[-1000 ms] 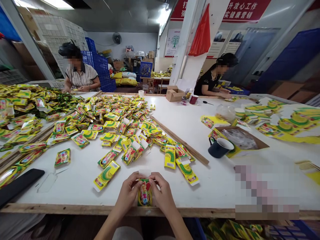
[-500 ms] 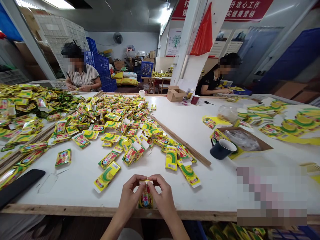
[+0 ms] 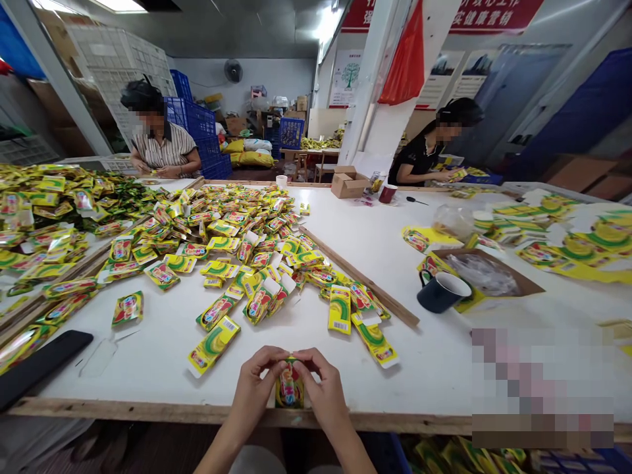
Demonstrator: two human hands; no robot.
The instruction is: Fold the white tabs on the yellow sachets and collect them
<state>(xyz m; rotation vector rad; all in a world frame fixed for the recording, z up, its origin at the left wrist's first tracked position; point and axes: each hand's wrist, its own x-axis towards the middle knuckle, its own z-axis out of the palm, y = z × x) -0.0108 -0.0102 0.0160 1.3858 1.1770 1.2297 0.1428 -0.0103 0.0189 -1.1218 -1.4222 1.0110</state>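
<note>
Obs.: white table (image 3: 162, 342) spans the view. A broad heap of yellow-green packets (image 3: 232, 237) lies well beyond the fingers and to their left. A wooden slat (image 3: 360, 280) runs diagonally beyond the fingers to their right, and a dark mug (image 3: 442, 293) stands further right, well apart. A few loose packets lie just beyond the fingertips. Left hand (image 3: 254, 388) and right hand (image 3: 323, 392) meet at the near table edge. Both hold one upright packet (image 3: 289, 390) between them. Thumbs and forefingers (image 3: 281, 361) are pressed together, pinching its top edge; the other fingers curl beside it. Judgement: the packet's top end is being worked or closed. The grip covers only the top, so further handling calls for even pressure from both pinches, with the lower end kept steady.
</note>
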